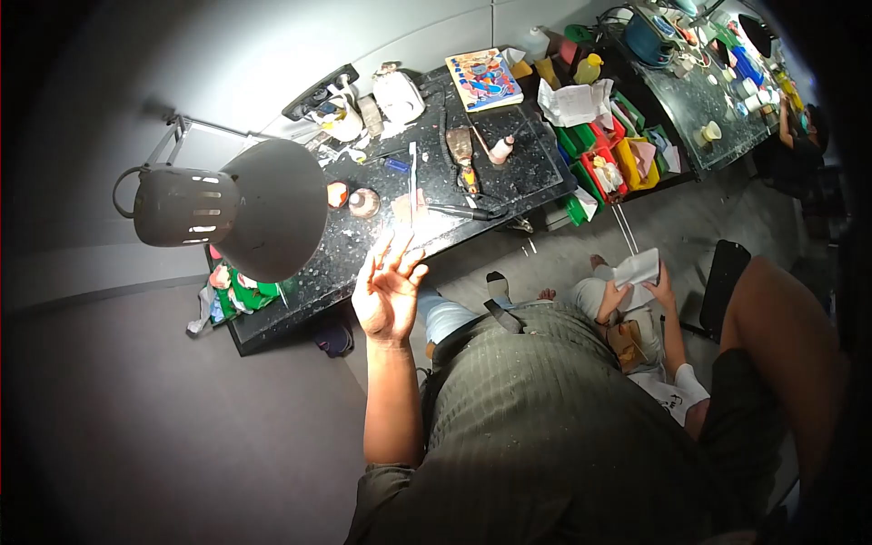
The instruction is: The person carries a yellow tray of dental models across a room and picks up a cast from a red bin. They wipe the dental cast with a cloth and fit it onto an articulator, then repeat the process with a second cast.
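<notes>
My left hand (391,291) is raised at the front edge of the black speckled workbench (318,282). Its palm shows, the fingers are loosely bent and apart, and nothing is in it. Just beyond the fingertips lie a narrow white strip (413,173) and a slim black pen-like tool (461,211). A round brownish bottle (364,203) stands close by, left of the strip. Further back are a small blue object (396,164), a dark handled tool with a yellow part (462,156) and a small bottle (500,150). My right arm bends at the right edge; its hand is out of view.
A grey desk lamp (245,209) overhangs the bench's left side. A colourful book (483,79) lies at the back. Red, green and yellow bins (640,165) adjoin the bench. A seated person on my right holds white paper (638,269). Another cluttered bench (690,118) stands beyond.
</notes>
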The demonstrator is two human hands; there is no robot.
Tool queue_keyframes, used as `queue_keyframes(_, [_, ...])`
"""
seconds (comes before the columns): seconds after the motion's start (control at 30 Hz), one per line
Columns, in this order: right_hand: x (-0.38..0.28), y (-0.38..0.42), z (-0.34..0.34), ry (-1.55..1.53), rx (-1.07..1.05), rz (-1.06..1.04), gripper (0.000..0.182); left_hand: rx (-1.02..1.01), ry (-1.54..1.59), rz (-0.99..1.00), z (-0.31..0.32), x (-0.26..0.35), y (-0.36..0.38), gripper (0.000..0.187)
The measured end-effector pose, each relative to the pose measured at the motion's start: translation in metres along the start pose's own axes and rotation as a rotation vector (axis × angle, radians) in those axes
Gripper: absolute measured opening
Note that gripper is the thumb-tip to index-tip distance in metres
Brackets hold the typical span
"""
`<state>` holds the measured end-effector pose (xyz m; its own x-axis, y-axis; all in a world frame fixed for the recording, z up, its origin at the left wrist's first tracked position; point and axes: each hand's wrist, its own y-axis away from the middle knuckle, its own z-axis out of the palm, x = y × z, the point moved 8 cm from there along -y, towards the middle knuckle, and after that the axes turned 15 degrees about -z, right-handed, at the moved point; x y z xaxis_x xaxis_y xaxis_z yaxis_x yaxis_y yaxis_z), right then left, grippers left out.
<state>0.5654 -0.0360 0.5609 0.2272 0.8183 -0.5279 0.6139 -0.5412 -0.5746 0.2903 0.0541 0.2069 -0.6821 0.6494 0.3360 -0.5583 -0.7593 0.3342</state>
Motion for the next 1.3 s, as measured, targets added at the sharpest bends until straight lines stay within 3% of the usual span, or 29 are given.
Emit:
queue_keyframes(0.13, [0.006,0.027,-0.013,0.08,0.089,0.094,0.054,-0.024,-0.023,0.001,0.003,-0.003,-0.006,0.05])
queue_keyframes(0.23, [0.028,0.082,-0.012,0.158,0.22,0.32,0.053,-0.018,-0.032,0.007,0.005,-0.003,-0.009,0.05])
queue_keyframes(0.4, [0.117,0.254,0.084,0.208,0.168,0.946,0.053,0.011,-0.052,0.0,0.009,-0.001,-0.007,0.052])
queue_keyframes(0.57, [0.153,0.373,0.145,0.274,0.083,1.208,0.053,-0.029,-0.042,0.005,0.014,-0.001,-0.005,0.053])
queue_keyframes(0.73, [0.163,0.395,0.114,0.368,0.072,1.197,0.053,-0.031,-0.036,0.012,0.014,0.002,-0.005,0.053])
queue_keyframes(1.0, [0.234,0.391,0.064,0.517,-0.048,0.982,0.054,-0.07,-0.051,0.01,0.032,0.007,-0.009,0.051])
queue_keyframes(1.1, [0.279,0.387,0.071,0.553,-0.132,0.902,0.054,-0.18,-0.068,0.011,0.03,0.01,-0.01,0.056])
queue_keyframes(1.3, [0.374,0.397,0.109,0.627,-0.306,0.789,0.056,-0.041,-0.076,0.023,0.027,0.013,-0.013,0.052])
